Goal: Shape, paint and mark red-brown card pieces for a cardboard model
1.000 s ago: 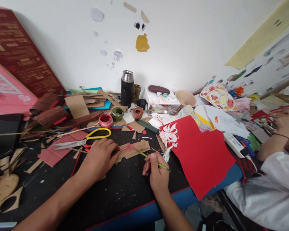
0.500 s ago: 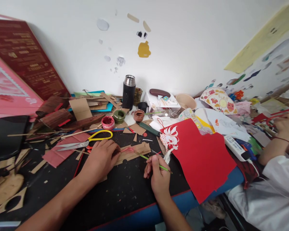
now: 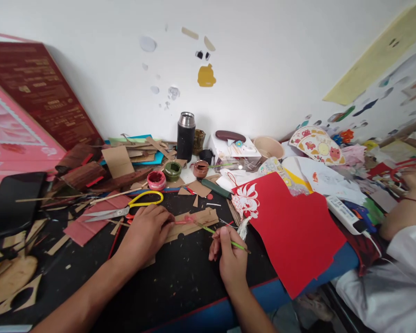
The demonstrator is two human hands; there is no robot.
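Observation:
In my right hand [image 3: 231, 261], closed in a pen-like grip, is a thin paintbrush with a green handle [image 3: 238, 246]. Its tip points left, at reddish paint smears on a flat cardboard piece [image 3: 206, 217]. My left hand [image 3: 149, 233] rests palm down over the cardboard's left end, fingertips pinched on a thin red-painted strip [image 3: 179, 223]; the hand hides the strip's other end. Behind the hands stand open paint jars: a red one [image 3: 156, 180], a green one [image 3: 172, 171] and a brown one [image 3: 200, 169].
Yellow-handled scissors [image 3: 145, 199] lie beyond my left hand. A large red sheet [image 3: 298, 236] covers the right side, overhanging the edge. A black thermos [image 3: 186, 137] stands by the wall. Cardboard scraps [image 3: 118, 161] pile up left of it. At far right a co-worker's arm [image 3: 402, 208] shows.
The whole view has shifted slightly, so things sit a little lower in the picture. Both hands keep nearly the same places and the same holds.

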